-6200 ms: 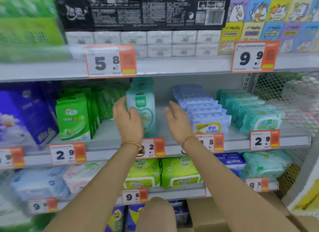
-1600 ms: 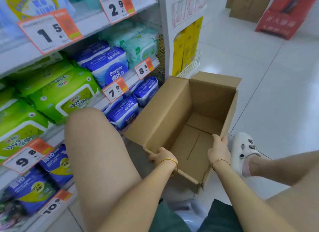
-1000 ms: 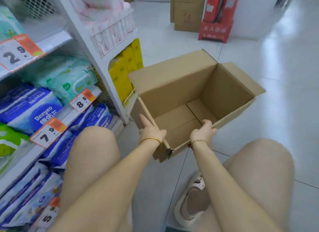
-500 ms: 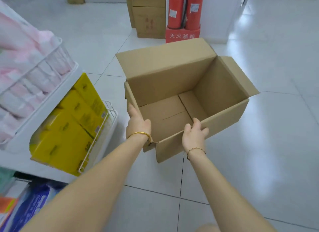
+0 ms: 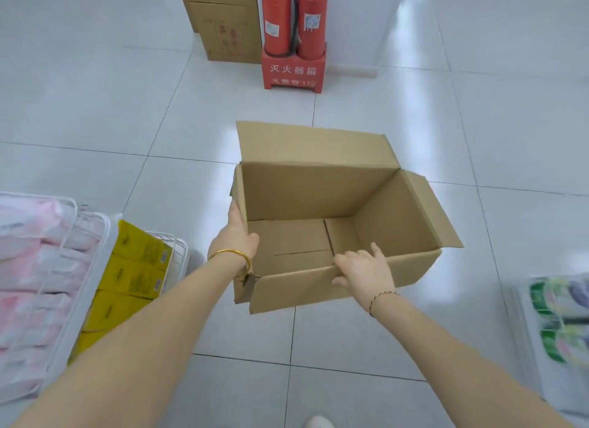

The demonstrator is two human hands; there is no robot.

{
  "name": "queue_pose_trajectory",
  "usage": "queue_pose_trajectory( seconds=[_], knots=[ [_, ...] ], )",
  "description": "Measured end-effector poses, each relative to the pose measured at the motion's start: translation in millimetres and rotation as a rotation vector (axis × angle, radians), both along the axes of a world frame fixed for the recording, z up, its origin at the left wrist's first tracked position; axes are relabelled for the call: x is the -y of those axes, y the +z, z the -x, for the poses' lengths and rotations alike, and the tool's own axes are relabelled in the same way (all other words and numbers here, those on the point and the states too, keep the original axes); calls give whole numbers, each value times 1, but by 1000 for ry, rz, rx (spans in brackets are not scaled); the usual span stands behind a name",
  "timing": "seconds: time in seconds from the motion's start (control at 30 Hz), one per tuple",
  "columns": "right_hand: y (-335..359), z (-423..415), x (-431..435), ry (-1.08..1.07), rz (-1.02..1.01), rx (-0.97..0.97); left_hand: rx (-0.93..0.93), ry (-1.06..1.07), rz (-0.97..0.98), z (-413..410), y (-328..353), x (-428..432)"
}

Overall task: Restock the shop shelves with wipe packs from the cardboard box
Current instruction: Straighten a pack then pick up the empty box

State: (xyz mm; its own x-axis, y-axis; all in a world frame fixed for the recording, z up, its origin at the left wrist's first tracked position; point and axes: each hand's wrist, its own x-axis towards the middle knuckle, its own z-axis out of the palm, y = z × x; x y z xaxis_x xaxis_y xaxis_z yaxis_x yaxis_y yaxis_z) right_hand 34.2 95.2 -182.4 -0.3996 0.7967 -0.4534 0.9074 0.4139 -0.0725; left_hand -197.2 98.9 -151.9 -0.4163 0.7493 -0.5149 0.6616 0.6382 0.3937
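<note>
Shifted rightward along the near rim since earlier, the right hand (image 5: 363,270) grasps the cardboard box (image 5: 318,188); the left hand (image 5: 237,236) grasps its left wall.

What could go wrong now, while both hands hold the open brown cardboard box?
The open brown cardboard box looks torn at its near left corner, by the left hand; it may split. The right hand only hooks the near wall, so the box might tip. The two red fire extinguishers stand ahead; a bump is possible.
</note>
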Motion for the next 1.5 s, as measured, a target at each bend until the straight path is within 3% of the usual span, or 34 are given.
queue_pose_trajectory(
  seconds=[0.13, 0.27, 0.33, 0.4, 0.47, 0.53, 0.7, 0.93, 1.07, 1.17, 1.5],
  knots=[
    [38, -9, -48, 147, -205, -12, 55, -8, 99, -8, 36, -46],
    [52, -9, -128, 172, -155, 20, 89, 57, 204, -6, 41, -115],
    [60, 1, -172, 219, -146, 53, -90, -96, 235, -9, 46, -158],
    [59, 8, -221, 200, -104, -26, -261, -331, 131, -14, 54, -207],
    [54, 11, -269, 151, -84, -5, -199, -573, 24, -26, 56, -254],
    [45, 11, -316, 86, -133, -24, -128, -776, 47, -40, 49, -301],
    [20, 0, -439, 30, -168, -18, -277, -944, 103, -78, 19, -422],
    [-72, -39, -622, -9, -71, 50, -308, -944, 160, -121, -68, -614],
    [-138, -61, -717, -12, -127, 180, -314, -975, 103, -146, -137, -710],
    [-188, -73, -779, -43, -252, 113, -304, -1003, 55, -159, -184, -774],
    [-304, -89, -894, -104, -165, 183, -351, -1023, 43, -175, -308, -889]
  ],
)
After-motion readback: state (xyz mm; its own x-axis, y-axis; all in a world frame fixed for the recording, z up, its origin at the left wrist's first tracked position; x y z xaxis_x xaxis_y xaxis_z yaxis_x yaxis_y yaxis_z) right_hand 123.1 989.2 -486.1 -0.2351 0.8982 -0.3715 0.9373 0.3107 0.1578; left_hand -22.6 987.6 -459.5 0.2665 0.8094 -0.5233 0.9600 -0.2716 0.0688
